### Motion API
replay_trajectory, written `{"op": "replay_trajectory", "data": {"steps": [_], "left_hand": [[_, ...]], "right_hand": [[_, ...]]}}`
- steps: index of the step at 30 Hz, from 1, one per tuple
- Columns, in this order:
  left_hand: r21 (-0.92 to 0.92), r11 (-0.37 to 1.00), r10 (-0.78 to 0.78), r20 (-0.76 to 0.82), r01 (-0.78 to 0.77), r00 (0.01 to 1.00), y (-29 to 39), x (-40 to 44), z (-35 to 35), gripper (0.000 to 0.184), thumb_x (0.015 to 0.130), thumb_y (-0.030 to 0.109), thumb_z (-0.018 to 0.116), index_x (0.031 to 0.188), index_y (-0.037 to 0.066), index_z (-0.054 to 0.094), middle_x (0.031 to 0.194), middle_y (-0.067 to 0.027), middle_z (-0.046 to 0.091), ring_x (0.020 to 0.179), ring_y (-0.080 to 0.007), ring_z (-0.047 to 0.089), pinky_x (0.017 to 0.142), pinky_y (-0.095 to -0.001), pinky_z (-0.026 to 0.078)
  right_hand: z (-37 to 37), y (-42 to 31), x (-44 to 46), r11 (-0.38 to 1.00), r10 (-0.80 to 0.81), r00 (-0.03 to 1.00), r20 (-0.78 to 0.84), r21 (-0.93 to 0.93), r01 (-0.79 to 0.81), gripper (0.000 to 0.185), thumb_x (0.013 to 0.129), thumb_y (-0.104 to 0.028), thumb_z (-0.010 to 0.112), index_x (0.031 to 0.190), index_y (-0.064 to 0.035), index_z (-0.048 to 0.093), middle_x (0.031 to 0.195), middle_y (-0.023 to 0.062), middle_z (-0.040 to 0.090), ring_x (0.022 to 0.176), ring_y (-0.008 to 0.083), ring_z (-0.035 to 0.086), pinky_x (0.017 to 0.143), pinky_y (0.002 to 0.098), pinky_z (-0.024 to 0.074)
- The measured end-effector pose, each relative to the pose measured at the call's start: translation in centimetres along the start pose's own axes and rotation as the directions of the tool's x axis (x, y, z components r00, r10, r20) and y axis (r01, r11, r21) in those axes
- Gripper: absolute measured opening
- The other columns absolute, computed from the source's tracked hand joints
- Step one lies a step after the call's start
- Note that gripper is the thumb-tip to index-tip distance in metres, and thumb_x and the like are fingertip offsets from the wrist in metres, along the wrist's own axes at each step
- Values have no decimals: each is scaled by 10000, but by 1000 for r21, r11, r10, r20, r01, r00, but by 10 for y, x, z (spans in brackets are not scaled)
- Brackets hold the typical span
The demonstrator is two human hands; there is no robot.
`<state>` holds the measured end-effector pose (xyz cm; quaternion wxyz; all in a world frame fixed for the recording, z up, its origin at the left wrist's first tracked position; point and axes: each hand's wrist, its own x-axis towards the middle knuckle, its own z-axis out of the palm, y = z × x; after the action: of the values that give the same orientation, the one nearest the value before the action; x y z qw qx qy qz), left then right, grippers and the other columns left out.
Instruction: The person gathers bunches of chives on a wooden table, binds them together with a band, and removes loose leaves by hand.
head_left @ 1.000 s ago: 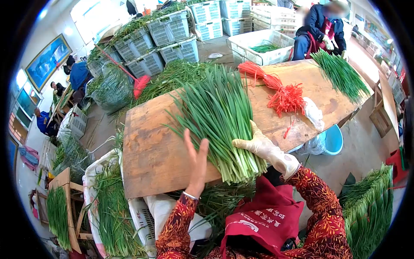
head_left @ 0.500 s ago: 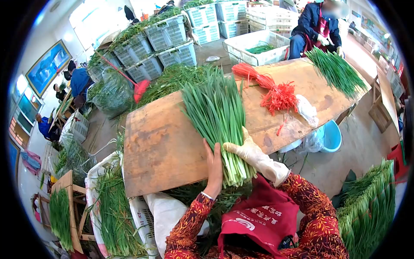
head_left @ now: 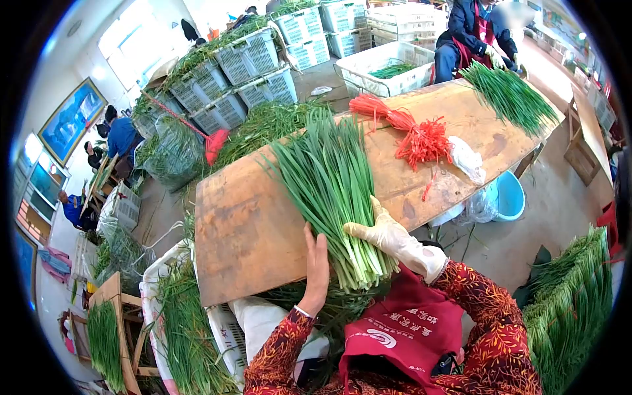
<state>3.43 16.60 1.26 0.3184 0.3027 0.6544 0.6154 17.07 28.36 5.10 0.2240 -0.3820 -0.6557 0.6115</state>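
A thick bundle of long green stalks (head_left: 332,178) lies on the wooden board (head_left: 243,230), leafy ends away from me, pale ends over the near edge. My left hand (head_left: 316,266), bare, stands upright at the bundle's left side with its fingers stretched out, holding nothing. On the right side, my right hand (head_left: 394,240) in a pale glove has its thumb up and its fingers laid over the lower stalks. Red plastic ties (head_left: 421,141) lie on the board to the right of the leaves, beside a white glove-like item (head_left: 466,160).
More stalks (head_left: 510,99) lie at the board's far right, by a seated person (head_left: 477,39). A white crate (head_left: 388,69) stands behind the board, stacked crates (head_left: 247,56) at the back left. A blue bucket (head_left: 510,196) is below right, a stalk pile (head_left: 573,309) at the lower right.
Over the last second both hands moved in against the bundle and its pale ends drew closer together. Since the middle frame, my left hand has shifted slightly left and down, away from the stalks.
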Motion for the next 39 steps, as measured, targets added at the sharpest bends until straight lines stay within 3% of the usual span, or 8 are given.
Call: {"op": "replay_trajectory", "data": {"steps": [7, 12, 14, 21, 27, 30, 36, 39], "left_hand": [[198, 677, 668, 238, -709, 705, 46, 29, -14, 454, 900, 238, 448, 1299, 24, 413, 1400, -154, 363, 1347, -268, 256, 1110, -394, 140], [27, 408, 477, 846, -913, 238, 76, 88, 49, 313, 919, 222, 420, 1194, 139, 544, 1175, -63, 594, 1188, -209, 486, 1078, -425, 251], [86, 297, 389, 899, -951, 203, 68, 99, 55, 300, 899, 204, 442, 1172, 154, 555, 1133, -44, 614, 1126, -186, 530, 1046, -418, 302], [100, 317, 472, 846, -943, 249, 56, 99, 42, 324, 860, 183, 415, 1138, 179, 580, 1100, 2, 636, 1058, -148, 573, 966, -361, 368], [60, 422, 530, 794, -905, 300, 49, 99, 39, 262, 894, 174, 403, 965, 141, 653, 946, 1, 669, 962, -150, 590, 948, -348, 360], [55, 444, 537, 782, -894, 316, 49, 98, 38, 281, 895, 177, 385, 905, 140, 664, 892, 2, 673, 929, -156, 593, 949, -352, 360], [70, 458, 522, 786, -886, 332, 47, 98, 36, 342, 907, 188, 315, 919, 138, 654, 924, 2, 670, 933, -183, 597, 951, -380, 366], [45, 487, 546, 764, -872, 345, 46, 99, 36, 342, 894, 170, 321, 903, 131, 661, 908, 0, 673, 917, -181, 602, 941, -378, 374]], "right_hand": [[0, -5, -4, 998, -1, 1000, -13, -68, 0, 1076, 673, -502, 737, 1401, 48, 167, 1358, 261, 363, 1264, 313, 382, 1020, 350, 332], [6, 50, 25, 964, -205, 972, 112, 196, 181, 684, 762, -335, 724, 1269, -36, 376, 1190, 151, 498, 1149, 261, 480, 934, 340, 400], [1, 37, 20, 975, -218, 976, 19, -48, 219, 678, 751, -344, 731, 1247, -34, 390, 1183, 150, 498, 1143, 258, 482, 937, 337, 395], [-32, -12, 2, 904, 48, 961, 272, -421, 74, 986, 725, -585, 631, 1337, 92, 256, 1291, 298, 401, 1250, 336, 388, 1022, 345, 320], [-79, -39, -3, 789, 276, 920, 278, -612, -52, 550, 837, -363, 630, 1273, -56, 492, 1070, 103, 631, 1010, 176, 581, 877, 300, 437], [-84, -61, 15, 664, 26, 994, 104, -745, 60, 293, 859, -281, 608, 1052, -65, 654, 890, 79, 671, 852, 148, 626, 786, 286, 485], [-32, -57, 116, 928, -353, 930, 104, -87, 362, 259, 885, -209, 554, 1106, -85, 607, 899, 56, 666, 763, 108, 603, 721, 261, 483], [-24, -40, 143, 891, -347, 934, 89, -278, 358, 209, 889, -165, 531, 1054, -67, 613, 838, 43, 665, 727, 90, 592, 681, 257, 481]]}}
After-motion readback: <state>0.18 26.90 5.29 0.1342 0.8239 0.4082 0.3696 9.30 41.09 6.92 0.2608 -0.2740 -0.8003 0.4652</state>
